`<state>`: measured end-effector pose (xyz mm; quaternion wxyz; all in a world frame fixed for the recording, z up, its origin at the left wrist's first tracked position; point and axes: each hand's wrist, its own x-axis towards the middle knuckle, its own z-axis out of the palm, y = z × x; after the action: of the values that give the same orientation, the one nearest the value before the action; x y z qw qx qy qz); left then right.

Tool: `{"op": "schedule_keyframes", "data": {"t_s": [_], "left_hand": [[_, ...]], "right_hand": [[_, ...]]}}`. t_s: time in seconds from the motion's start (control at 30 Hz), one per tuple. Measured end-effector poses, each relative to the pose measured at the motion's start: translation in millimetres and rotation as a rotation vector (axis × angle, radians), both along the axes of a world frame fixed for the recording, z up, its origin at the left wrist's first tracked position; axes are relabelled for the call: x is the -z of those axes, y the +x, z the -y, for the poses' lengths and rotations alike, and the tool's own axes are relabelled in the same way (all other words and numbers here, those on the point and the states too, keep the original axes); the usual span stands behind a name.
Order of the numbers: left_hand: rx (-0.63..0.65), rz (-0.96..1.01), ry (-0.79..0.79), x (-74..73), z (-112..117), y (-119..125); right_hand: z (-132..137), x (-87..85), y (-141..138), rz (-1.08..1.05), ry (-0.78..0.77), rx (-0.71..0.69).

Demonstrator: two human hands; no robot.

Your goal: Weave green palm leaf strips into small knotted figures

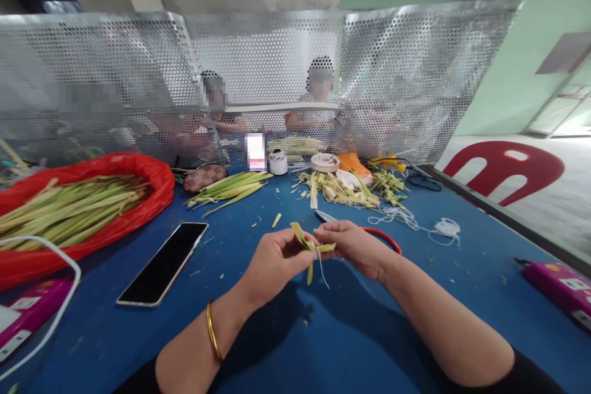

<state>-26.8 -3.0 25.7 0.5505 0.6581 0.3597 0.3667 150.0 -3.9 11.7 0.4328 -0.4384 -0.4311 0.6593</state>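
My left hand [277,263] is closed in a pinch around a small bundle of green leaf strips [300,234], whose ends stick out up, down and to the right. A white thread [323,271] hangs from the middle of the bundle. My right hand [355,247] pinches at the bundle's right side, its fingertips close to the thread; exactly what lies between them is hidden. Behind the right hand, scissors with red handles [384,237] lie on the blue table [258,345], partly covered by the hand.
At left stand a red plastic bag [159,175] of long leaf strips and a phone [164,265]. Farther back are loose strips [235,186], a thread spool [277,162], a tape roll [325,162], leaf scraps and white string [446,229]. A perforated metal screen [268,55] separates two people opposite.
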Motion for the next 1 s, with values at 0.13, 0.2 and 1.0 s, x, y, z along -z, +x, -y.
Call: {"op": "schedule_keyframes", "data": {"t_s": [0.13,0.2,1.0], "left_hand": [[-0.068,0.222,-0.204,-1.2,-2.4,-0.7],[-0.065,0.291,-0.256,0.2,-3.4,-1.7],[-0.162,0.607,-0.412,4.1,-9.6,-3.4]], "right_hand": [[1.8,-3.4,-0.3,-0.179,-0.106,0.018],[2.8,-5.9,-0.3,-0.259,-0.193,0.033],[14.2,-12.3,0.5,0.232,0.125,-0.212]]}}
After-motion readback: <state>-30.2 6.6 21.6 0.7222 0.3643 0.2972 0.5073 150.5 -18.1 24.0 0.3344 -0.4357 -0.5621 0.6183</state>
